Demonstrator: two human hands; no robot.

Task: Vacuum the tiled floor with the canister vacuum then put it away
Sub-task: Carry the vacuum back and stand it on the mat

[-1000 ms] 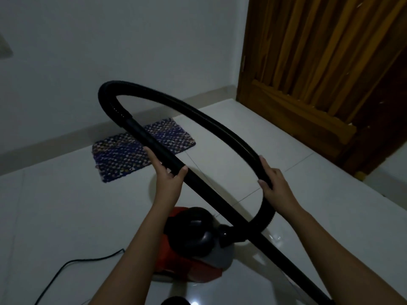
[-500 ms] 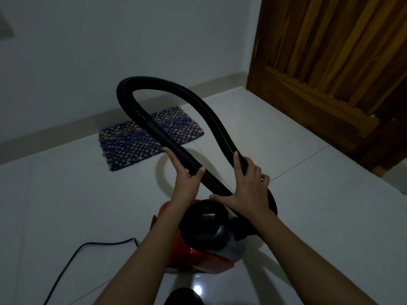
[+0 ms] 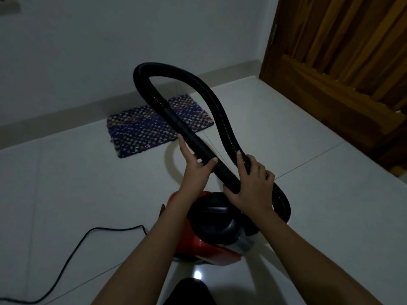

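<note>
A red canister vacuum (image 3: 204,246) with a black rounded top stands on the white tiled floor (image 3: 308,205) just in front of me. Its black ribbed hose (image 3: 211,93) rises in a narrow loop above it, the far bend over the mat. My left hand (image 3: 195,167) grips the smooth black tube end (image 3: 187,130) of the hose, thumb hooked over it. My right hand (image 3: 250,183) wraps over both runs of the hose where they come together above the canister.
A woven blue mat (image 3: 141,130) lies by the white wall (image 3: 110,51). A brown wooden door (image 3: 343,58) fills the upper right. The vacuum's black power cord (image 3: 72,249) trails across the floor to the lower left.
The hose loop has been folded narrower. My right hand moved left, bringing the ribbed run against the tube, and now spans both. The view shifted slightly left.
</note>
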